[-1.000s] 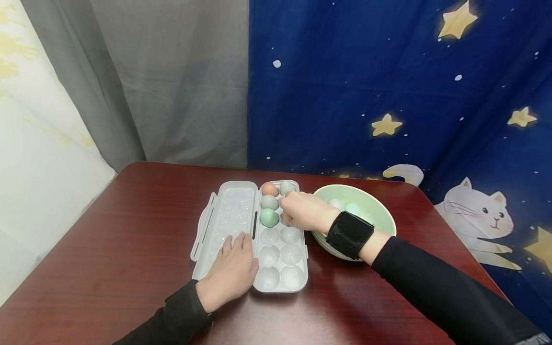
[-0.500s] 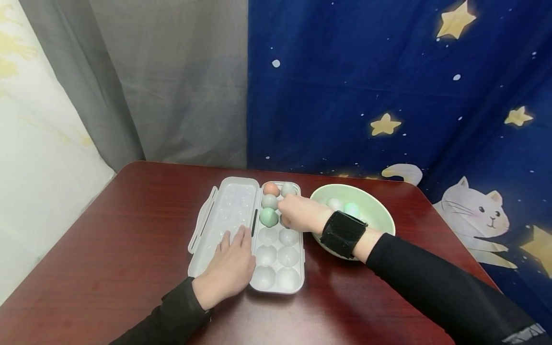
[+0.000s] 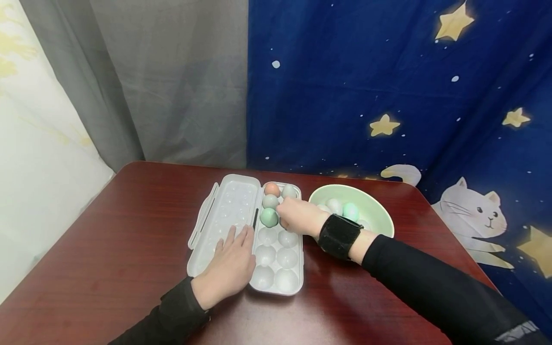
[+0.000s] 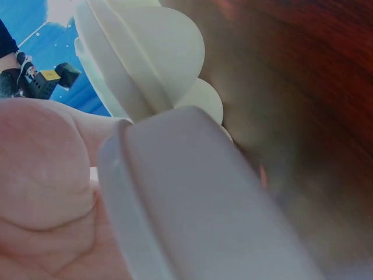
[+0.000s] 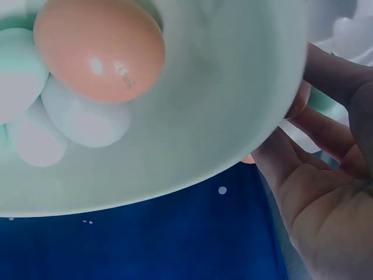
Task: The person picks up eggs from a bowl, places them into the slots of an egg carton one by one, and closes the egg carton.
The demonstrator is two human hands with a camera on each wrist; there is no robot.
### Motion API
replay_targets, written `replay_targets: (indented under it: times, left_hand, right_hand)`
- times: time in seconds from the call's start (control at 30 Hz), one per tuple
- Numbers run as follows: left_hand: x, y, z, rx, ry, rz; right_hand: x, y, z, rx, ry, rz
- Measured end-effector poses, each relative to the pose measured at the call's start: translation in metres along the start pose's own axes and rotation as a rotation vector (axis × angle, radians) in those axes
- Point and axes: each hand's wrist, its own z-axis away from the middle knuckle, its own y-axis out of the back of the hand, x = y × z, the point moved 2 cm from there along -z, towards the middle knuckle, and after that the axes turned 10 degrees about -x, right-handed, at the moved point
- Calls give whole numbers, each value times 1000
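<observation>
Eggs sit in the far rows of an opened plastic egg carton (image 3: 286, 258) on the reddish-brown table (image 3: 142, 220): an orange-brown egg (image 3: 272, 190) and a pale grey egg (image 3: 289, 191) in the farthest row, then another grey egg (image 3: 270, 201) and a green egg (image 3: 269, 217) down the column beside the hinge. The nearer rows show their rounded white cups. The lid (image 3: 235, 201) lies folded out to the left of the cups, and the left hand (image 3: 228, 266) rests on its near part, fingers straight and slightly spread.

The right hand (image 3: 299, 216), with a black band (image 3: 339, 235) round its wrist, reaches across the bowl's near side to the carton's right column, fingers bent downward; its back hides the tips, so I cannot tell whether they are clamped on an egg. Just right of the carton stands a light green bowl (image 3: 379, 218) holding white eggs and a mint-green egg (image 3: 351, 211); the right wrist view also shows a brown egg (image 5: 102, 49) in it. Behind the table hangs a blue star-patterned curtain (image 3: 327, 110).
</observation>
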Motion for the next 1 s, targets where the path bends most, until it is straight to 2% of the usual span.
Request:
replay_targets:
  times: [0.37,0.5,0.73,1.0]
  left_hand:
    - [2,0,0,28,-42,-1]
    - [1,-2,1,38,-49,14]
    - [2,-2,1,53,-70,7]
    - [3,-2,2,58,-78,16]
  right_hand:
    - [5,3,1,-69,-77,-34]
    - [6,5,1,-65,-68,-48]
    - [9,6,3,-25,-3,-68]
    - [14,17,10,21,-55,-65]
